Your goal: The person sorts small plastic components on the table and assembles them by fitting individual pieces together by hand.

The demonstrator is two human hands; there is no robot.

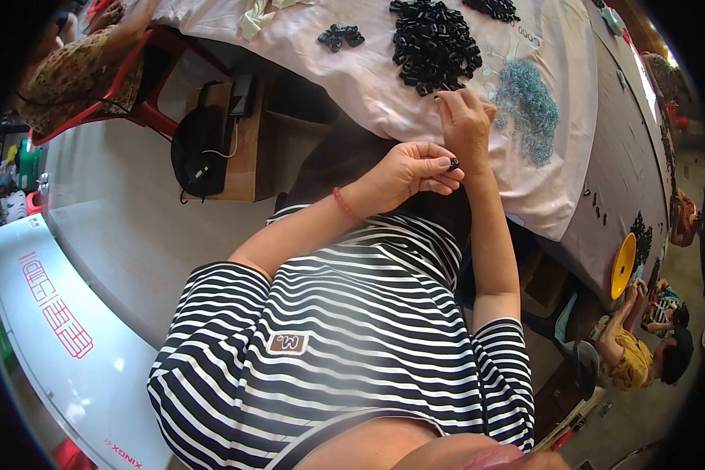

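Observation:
My left hand (424,170), with a red bead bracelet on the wrist, pinches a small shiny black piece (453,164) between thumb and fingertips. Just beyond it is my right hand (467,119), its back partly toward me and its fingers bent together at the near edge of a heap of small black pieces (435,47). Whatever lies between those fingertips is too small or hidden to name. To the right of that hand, a spread of small clear-blue pieces (529,110) lies on the pale pink cloth (352,86).
A smaller cluster of black pieces (341,36) lies left of the heap, another (493,8) at the far edge. On the left are a red chair (125,110) and a wooden box (243,149) with a black bag (198,153). A yellow dish (623,265) and another person (630,356) are at right.

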